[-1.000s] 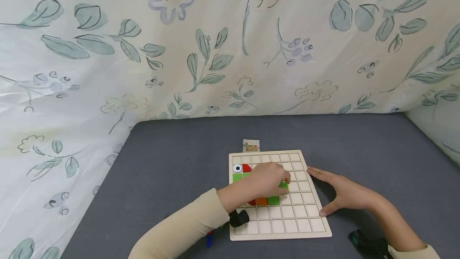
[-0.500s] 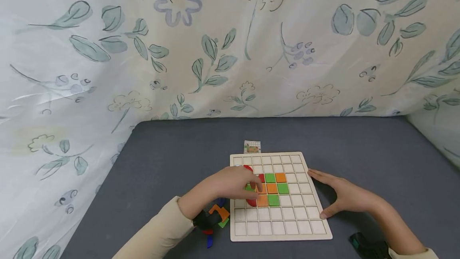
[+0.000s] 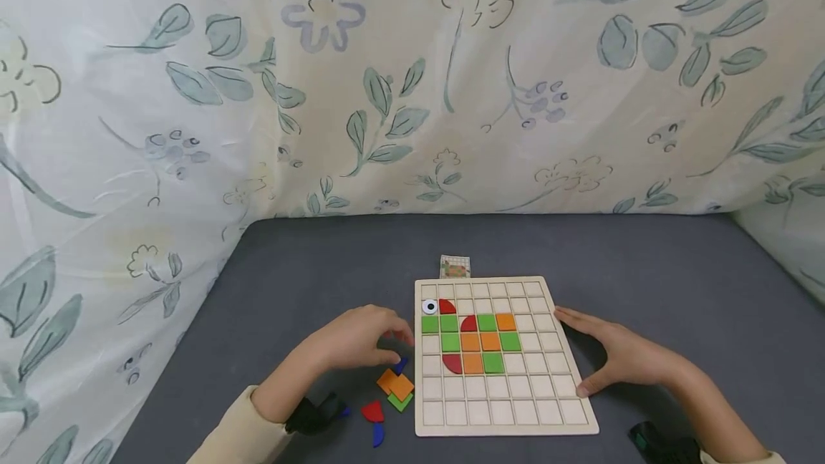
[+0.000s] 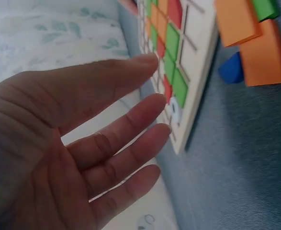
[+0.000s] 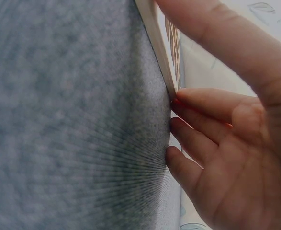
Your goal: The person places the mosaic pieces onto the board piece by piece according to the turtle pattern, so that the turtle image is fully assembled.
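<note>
A wooden grid board [image 3: 503, 410] lies on the dark table, with green, orange and red tiles and an eye tile [image 3: 430, 306] set in its upper left cells. My left hand [image 3: 361, 339] hovers just left of the board, fingers loosely bent and holding nothing; the left wrist view shows the palm bare. Below its fingertips lie loose tiles: orange squares [image 3: 401, 388], a green tile [image 3: 400, 402] and a blue tile [image 3: 401, 366]. Along the board's right edge my right hand [image 3: 621, 349] rests, its thumb and fingers spread and touching the rim.
A small picture card [image 3: 455, 266] lies at the board's far edge. Nearer me, a red tile [image 3: 372, 412] and a blue tile [image 3: 378, 435] lie left of the board. A flowered cloth [image 3: 490, 127] hangs behind the grey table [image 3: 309, 263].
My left hand has moved left, off the board to beside the loose tiles, uncovering the tiles on the grid. My right hand has stayed at the board's edge.
</note>
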Demonstrator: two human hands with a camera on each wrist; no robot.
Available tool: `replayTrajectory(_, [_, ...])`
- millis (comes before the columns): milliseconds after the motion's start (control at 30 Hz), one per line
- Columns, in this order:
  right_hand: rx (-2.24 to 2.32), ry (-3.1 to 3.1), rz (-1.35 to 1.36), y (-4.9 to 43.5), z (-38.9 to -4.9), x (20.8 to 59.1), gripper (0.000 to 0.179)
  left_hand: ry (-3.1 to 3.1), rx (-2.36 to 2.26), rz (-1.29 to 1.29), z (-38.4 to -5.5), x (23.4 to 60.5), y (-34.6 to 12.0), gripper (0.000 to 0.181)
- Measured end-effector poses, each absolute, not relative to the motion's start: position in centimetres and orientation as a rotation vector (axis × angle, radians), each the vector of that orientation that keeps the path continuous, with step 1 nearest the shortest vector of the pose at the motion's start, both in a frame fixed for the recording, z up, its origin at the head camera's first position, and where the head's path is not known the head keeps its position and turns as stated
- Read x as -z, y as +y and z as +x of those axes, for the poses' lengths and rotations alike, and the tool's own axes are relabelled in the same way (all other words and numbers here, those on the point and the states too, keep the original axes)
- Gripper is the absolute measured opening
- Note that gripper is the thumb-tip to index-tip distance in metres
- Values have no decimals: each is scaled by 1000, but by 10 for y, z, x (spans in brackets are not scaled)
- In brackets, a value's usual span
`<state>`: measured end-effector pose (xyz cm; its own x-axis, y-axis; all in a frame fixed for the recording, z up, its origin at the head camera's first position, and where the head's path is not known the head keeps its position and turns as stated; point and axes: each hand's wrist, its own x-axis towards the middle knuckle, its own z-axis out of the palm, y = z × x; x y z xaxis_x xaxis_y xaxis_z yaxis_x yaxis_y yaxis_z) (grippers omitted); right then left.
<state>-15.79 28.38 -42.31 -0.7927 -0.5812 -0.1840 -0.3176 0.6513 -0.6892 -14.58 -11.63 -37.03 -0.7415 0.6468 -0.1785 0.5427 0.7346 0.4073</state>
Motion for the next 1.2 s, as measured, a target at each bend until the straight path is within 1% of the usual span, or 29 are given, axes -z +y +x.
replayTrajectory(233, [931,2479,-705,284,-157,420,112,2540,-474,934,-133,379,-121,29])
replayTrajectory(500, [918,2495,-701,284,-157,421,112,2513,-479,925,-124,389,-125,31])
replayTrajectory(933, [916,2499,-713,284,-157,421,111,2530,-467,952,-122,398,-122,30])
replayTrajectory(1200, [904,2511,-721,284,-157,424,112,2557,-462,993,-120,401,-119,26])
